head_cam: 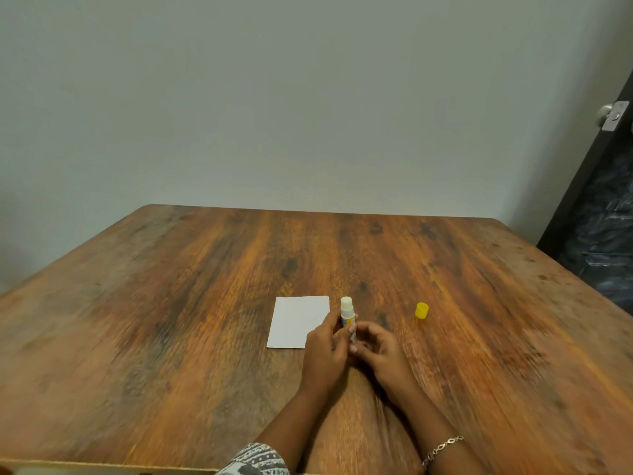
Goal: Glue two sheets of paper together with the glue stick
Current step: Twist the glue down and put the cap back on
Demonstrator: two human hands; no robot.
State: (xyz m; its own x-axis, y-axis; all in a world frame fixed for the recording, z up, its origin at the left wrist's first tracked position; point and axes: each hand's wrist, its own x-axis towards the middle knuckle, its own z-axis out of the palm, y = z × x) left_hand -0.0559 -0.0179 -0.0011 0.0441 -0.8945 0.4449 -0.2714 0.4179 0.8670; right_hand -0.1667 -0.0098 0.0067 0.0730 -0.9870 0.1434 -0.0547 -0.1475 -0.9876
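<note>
Holding the glue stick (347, 311) upright beside the white paper (297, 320), left hand (324, 351) and right hand (381, 351) curled round it, had the yellow cap (421, 310) off but no glue rubbed on yet.

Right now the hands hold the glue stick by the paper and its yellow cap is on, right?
No. The yellow cap is off, on the table right of the hands, as the head view shows. The left hand and right hand do hold the glue stick beside the paper.
</note>
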